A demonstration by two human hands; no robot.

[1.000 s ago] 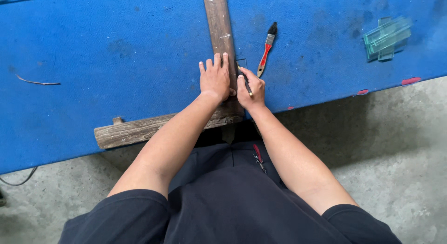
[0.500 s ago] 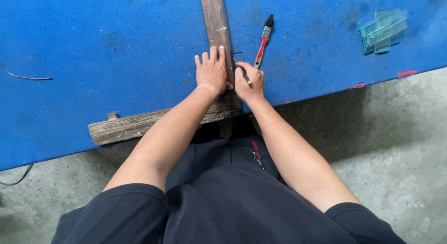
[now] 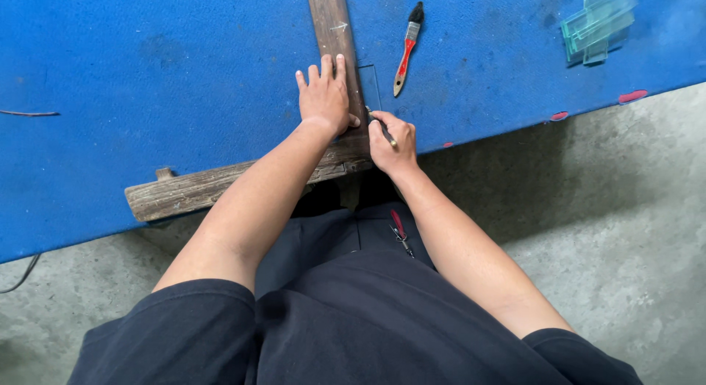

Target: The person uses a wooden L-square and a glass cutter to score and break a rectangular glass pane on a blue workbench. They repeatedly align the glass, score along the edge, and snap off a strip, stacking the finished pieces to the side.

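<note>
Our left hand (image 3: 324, 98) flat on weathered wooden T-square (image 3: 334, 39); right hand (image 3: 392, 142) grips thin cutter tool (image 3: 382, 126) against its edge, blue tabletop (image 3: 147, 76) beneath.

Weathered grey-brown wooden T-square (image 3: 334, 32): long blade running from the near table edge away to the far side, crosspiece (image 3: 220, 185) lying along the near edge, stretching left. Small slim tool with a dark tip (image 3: 382, 127), just right of the blade, tilted, tip pointing far-left.
</note>
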